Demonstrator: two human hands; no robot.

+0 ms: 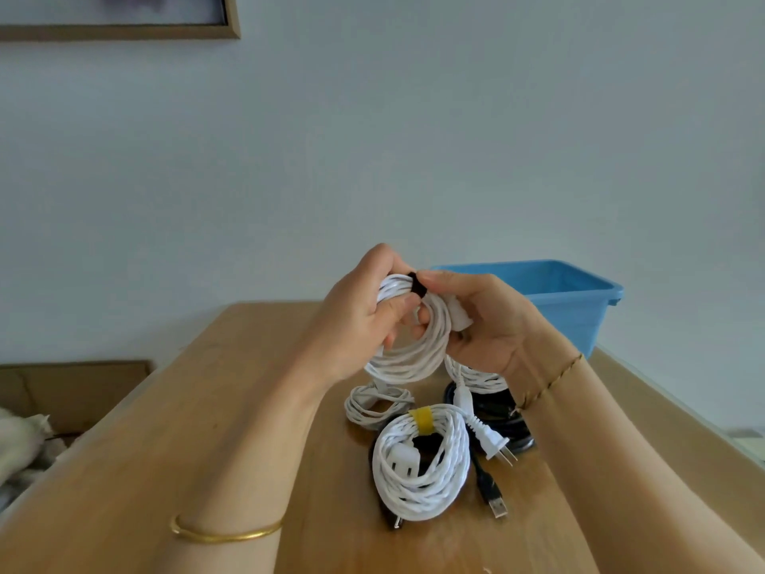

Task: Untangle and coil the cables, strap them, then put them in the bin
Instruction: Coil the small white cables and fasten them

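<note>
Closest to the camera, a gold bangle (225,532) circles the left forearm, and a thin braided cord (550,381) sits on the right wrist. Both arms reach out over a wooden table (207,428).

On the near middle of the table lies a white coil (418,482) bound at its far side by a yellow strap (421,420). A black USB lead (492,495) runs out to its right. A white pronged plug (492,443) lies just beyond that lead, over a black coil (507,414). A smaller thin white coil (376,403) rests to the far left of the strapped one. Another white coil (476,377) shows partly under the right hand.

Above these, the two hands hold up a raised white coil (414,354) with a black strap (416,285) round its top. The left hand (360,321) grips the coil's left side, fingers curled round the strands and thumb pressed on them. The right hand (484,325) curls round the right side, its thumb tip against the black strap.

Far right, a blue bin (571,296) stands on the table behind the hands. A cardboard box (74,387) sits off the table's left edge, and a framed picture (124,33) hangs on the wall at far left.
</note>
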